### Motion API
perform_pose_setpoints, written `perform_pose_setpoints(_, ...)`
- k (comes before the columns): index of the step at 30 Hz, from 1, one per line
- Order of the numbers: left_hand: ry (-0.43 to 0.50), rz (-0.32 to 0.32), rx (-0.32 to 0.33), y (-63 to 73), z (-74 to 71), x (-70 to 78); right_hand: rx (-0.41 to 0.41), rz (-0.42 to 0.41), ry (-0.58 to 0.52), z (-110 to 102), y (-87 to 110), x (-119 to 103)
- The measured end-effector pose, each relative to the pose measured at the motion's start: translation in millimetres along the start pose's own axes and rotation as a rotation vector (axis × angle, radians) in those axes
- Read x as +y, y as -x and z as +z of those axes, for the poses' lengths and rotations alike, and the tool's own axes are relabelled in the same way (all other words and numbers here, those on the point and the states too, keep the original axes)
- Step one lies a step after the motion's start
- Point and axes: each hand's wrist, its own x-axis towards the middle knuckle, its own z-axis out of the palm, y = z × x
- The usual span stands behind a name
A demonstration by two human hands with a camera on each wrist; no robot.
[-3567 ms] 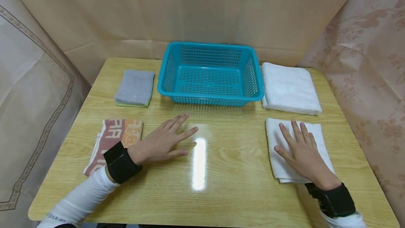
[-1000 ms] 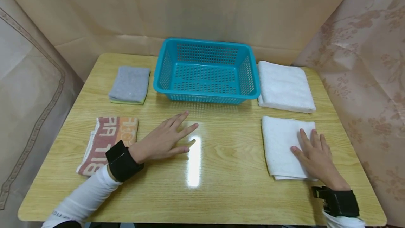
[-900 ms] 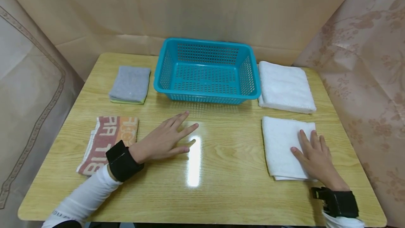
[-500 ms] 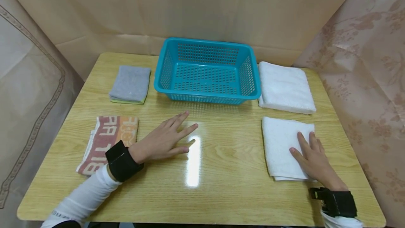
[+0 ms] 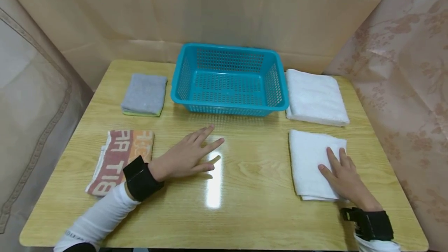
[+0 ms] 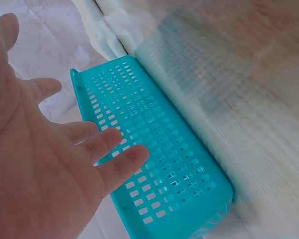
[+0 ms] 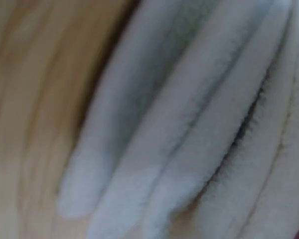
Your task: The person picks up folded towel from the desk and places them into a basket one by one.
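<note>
My right hand [image 5: 345,178] rests on the right side of a folded white towel [image 5: 308,158] at the front right, fingers straight and thumb spread. The right wrist view is filled by the stacked folds of that towel [image 7: 139,144], seen from very close; the hand hardly shows there. Fingers spread and palm down, my left hand [image 5: 185,154] hovers over the middle left of the table, holding nothing. Its wrist partly covers a folded brown and orange lettered towel [image 5: 120,149]. In the left wrist view, the left hand [image 6: 45,149] overlaps the turquoise basket [image 6: 139,109].
At the back centre stands the turquoise plastic basket [image 5: 229,109], with nothing inside. Left of it lies a folded grey cloth [image 5: 145,92] with a green edge. A thicker folded white towel [image 5: 316,96] is close by the basket's right side. Curtains surround the wooden table [image 5: 245,217].
Over the last second my right hand has slid slightly left on the white towel; earlier it lay nearer the towel's middle. My left hand has shifted slightly right. The towels and basket stay put.
</note>
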Motion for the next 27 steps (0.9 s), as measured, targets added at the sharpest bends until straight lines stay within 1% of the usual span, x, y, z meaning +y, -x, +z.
perform_pose_setpoints(3, -0.007, 0.009, 0.006, -0.5, 0.9, 1.5, -0.024, 0.013, -0.011, 0.2, 1.0, -3.0)
perform_pose_setpoints(7, -0.022, 0.018, 0.016, -0.3, 1.7, 0.8, -0.026, 0.006, -0.016, 1.6, 1.3, -7.0)
perform_pose_setpoints(11, -0.014, 0.017, 0.004, -1.0, 2.2, 0.9, -0.025, -0.013, -0.016, 1.7, 0.3, -9.6)
perform_pose_setpoints(17, 0.027, 0.055, -0.026, -4.9, 3.3, 6.6, -0.041, -0.010, -0.019, 2.2, -0.7, -14.9)
perform_pose_setpoints(21, 0.040, 0.076, -0.034, -7.4, 4.8, 9.5, -0.051, -0.004, -0.021, 3.1, -0.8, -18.9)
perform_pose_setpoints(27, 0.016, 0.105, -0.044, -8.7, 6.4, 12.4, -0.083, -0.001, -0.019, 2.8, -1.5, -24.7)
